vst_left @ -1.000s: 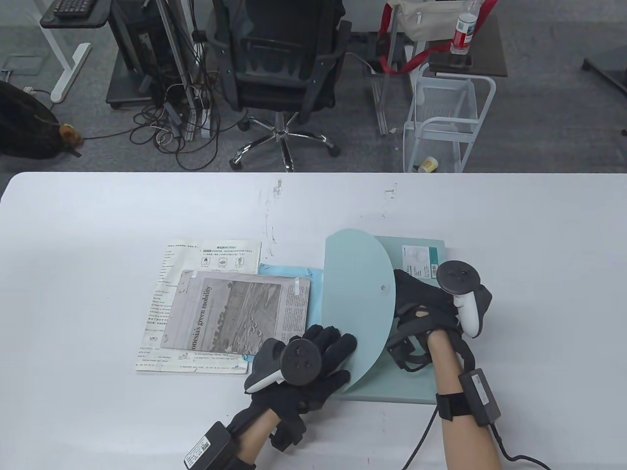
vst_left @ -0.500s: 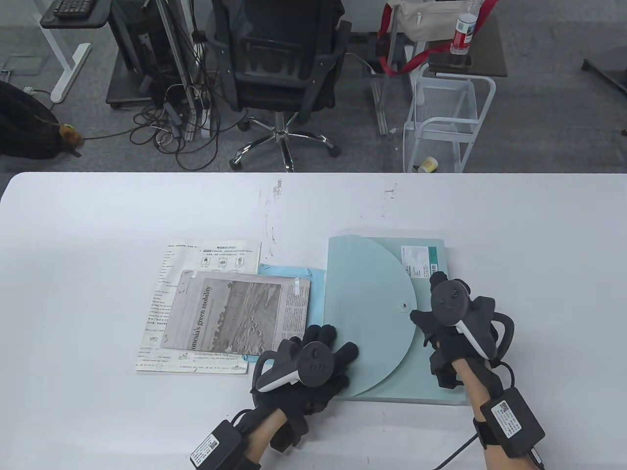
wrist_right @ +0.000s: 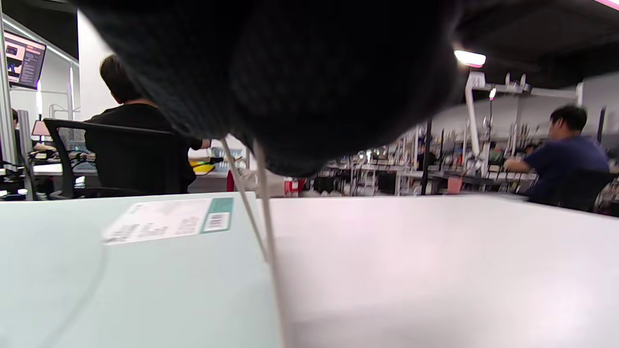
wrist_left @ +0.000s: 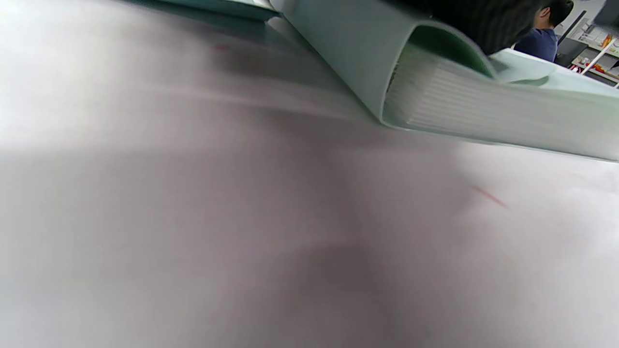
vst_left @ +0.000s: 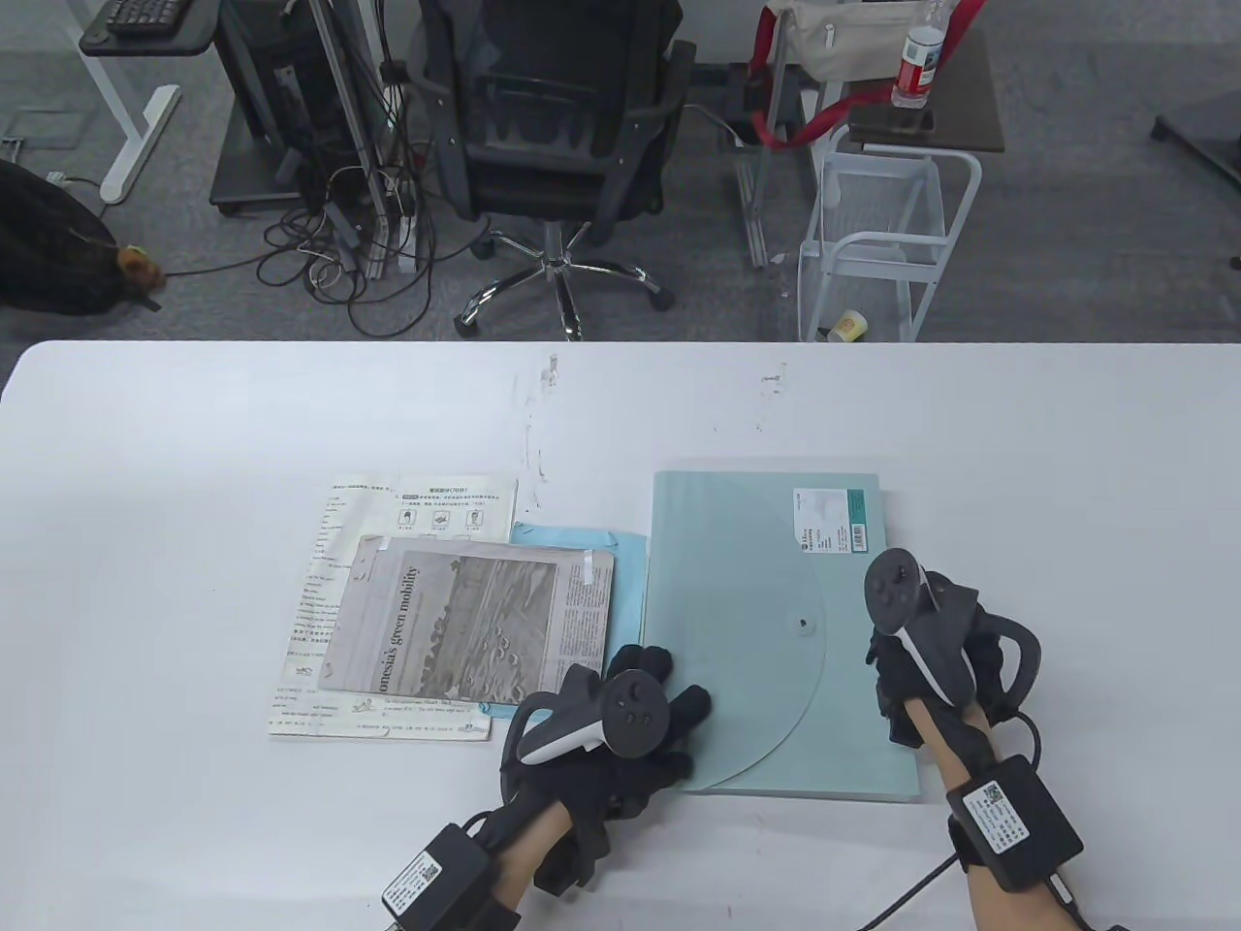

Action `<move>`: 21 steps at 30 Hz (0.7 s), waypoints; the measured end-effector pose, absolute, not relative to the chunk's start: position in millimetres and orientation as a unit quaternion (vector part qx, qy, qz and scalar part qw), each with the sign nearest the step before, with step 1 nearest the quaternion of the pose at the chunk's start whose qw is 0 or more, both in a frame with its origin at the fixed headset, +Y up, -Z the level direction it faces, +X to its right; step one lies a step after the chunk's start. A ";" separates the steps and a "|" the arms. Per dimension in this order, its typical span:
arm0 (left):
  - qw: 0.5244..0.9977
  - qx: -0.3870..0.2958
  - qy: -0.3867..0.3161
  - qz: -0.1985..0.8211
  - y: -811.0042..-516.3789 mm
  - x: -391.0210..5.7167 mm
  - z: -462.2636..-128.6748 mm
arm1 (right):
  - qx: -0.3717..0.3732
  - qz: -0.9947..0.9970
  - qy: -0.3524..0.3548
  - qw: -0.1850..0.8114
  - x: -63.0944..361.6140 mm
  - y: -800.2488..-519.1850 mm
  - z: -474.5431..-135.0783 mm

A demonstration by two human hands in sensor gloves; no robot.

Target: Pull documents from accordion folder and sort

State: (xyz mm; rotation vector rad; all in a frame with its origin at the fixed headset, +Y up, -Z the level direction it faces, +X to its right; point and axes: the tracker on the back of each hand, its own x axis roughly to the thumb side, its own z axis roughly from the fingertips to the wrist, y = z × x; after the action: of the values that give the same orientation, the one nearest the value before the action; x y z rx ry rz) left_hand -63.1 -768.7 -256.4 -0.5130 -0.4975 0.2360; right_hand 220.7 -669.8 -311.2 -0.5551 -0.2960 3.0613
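The pale green accordion folder (vst_left: 737, 543) lies flat on the white table with its round flap down and a white label (vst_left: 832, 521) at its far right. My left hand (vst_left: 669, 679) rests with fingers spread on the folder's near left corner. My right hand (vst_left: 887, 669) sits over the folder's near right edge, its fingers hidden under the tracker. In the left wrist view the folder's ribbed pockets (wrist_left: 483, 106) show below my glove. In the right wrist view two thin pale strands (wrist_right: 263, 227) run from under my glove (wrist_right: 300, 72) down to the folder (wrist_right: 121, 280).
Left of the folder lie a newspaper (vst_left: 465, 621) on a blue sheet (vst_left: 582, 538) and a printed test paper (vst_left: 427, 504). Beyond the table's far edge stand an office chair (vst_left: 553, 126) and a white wire cart (vst_left: 873, 242).
The folder's round flap, raised a second ago, has come down flat. My right hand has moved from under the flap to the folder's near right edge. My left hand has stayed put.
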 end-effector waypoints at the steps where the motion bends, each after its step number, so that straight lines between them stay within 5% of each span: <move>1: 0.930 -0.251 -0.243 0.115 -768.6 -62.9 -256.4 | -0.175 0.980 -0.094 0.022 220.0 -667.2 -310.6; 12: 0.931 -0.243 -0.256 0.092 -768.0 -55.8 -254.1 | -0.123 0.992 0.025 0.023 164.0 -707.3 -340.8; 21: 0.924 -0.261 -0.259 0.103 -769.2 -54.3 -256.1 | -0.125 0.991 0.044 -0.019 137.0 -729.4 -356.9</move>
State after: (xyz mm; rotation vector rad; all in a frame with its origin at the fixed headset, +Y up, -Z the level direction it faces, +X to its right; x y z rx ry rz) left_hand -54.3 -769.2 -256.1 -0.5353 -0.5311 0.2120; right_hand 137.0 -729.4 -356.9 -0.3966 0.1400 3.1508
